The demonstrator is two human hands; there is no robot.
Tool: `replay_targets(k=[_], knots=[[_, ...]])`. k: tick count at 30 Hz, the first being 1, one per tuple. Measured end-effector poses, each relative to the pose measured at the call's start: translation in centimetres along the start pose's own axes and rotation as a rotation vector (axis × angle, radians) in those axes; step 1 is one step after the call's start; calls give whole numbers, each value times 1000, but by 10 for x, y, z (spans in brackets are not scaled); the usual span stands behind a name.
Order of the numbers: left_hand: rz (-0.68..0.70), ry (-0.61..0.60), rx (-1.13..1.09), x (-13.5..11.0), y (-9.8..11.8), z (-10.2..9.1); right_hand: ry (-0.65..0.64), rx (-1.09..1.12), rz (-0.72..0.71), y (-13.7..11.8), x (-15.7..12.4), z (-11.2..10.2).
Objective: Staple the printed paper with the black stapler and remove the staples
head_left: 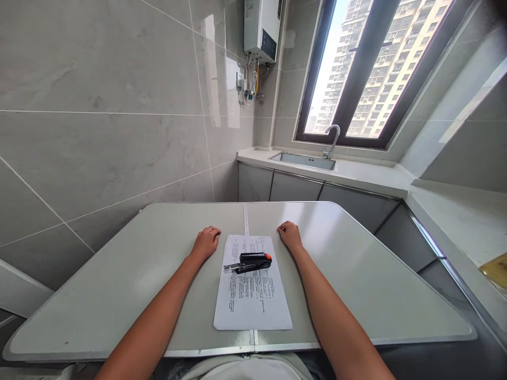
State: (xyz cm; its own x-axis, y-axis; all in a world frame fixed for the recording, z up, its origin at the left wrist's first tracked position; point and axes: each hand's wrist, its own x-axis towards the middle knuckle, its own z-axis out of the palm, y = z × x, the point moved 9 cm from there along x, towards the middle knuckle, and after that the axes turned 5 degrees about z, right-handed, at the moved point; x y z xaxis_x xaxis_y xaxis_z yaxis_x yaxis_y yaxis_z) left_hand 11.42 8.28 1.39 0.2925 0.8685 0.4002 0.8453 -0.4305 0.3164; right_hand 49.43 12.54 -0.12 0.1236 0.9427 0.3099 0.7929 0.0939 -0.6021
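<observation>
A printed sheet of paper (pixel 253 311) lies flat on the white folding table (pixel 356 274), across its middle seam. On the sheet rests a black stapler (pixel 253 262) with an orange-red spot at its right end and a metal strip sticking out to the left. My left hand (pixel 205 241) rests on the table just left of the paper's far corner, its fingers curled in and holding nothing I can see. To the right of the paper, my right hand (pixel 290 235) lies on the table, loosely closed too. Neither hand touches the paper or the stapler.
Behind the table runs a white counter (pixel 368 176) with a sink (pixel 304 160) and a faucet (pixel 335 138) under the window. A water heater (pixel 261 31) hangs on the back wall. Grey tiled wall (pixel 103 153) stands close on the left.
</observation>
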Motion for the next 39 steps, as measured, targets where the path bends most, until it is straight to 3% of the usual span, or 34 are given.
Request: replay_targets(k=[6,11,18,27,33,36,39], knots=[[54,54,-77,0,8,-4,-16,-62,-33,-5,-2,7],[15,109,-91,-1,5,-9,6,-73,-28,-7,-4,4],[-18,215,-372,-4,11,-22,67,-39,53,3,-4,-4],[50,157,-376,-5,39,-23,68,0,80,2,-5,-7],[81,145,-410,-5,45,-23,75,62,15,-27,-12,-25],[46,125,-466,-5,43,-19,-122,115,-154,-68,-25,-21],[-61,115,-658,-4,33,-11,-541,223,-453,-123,-61,-2]])
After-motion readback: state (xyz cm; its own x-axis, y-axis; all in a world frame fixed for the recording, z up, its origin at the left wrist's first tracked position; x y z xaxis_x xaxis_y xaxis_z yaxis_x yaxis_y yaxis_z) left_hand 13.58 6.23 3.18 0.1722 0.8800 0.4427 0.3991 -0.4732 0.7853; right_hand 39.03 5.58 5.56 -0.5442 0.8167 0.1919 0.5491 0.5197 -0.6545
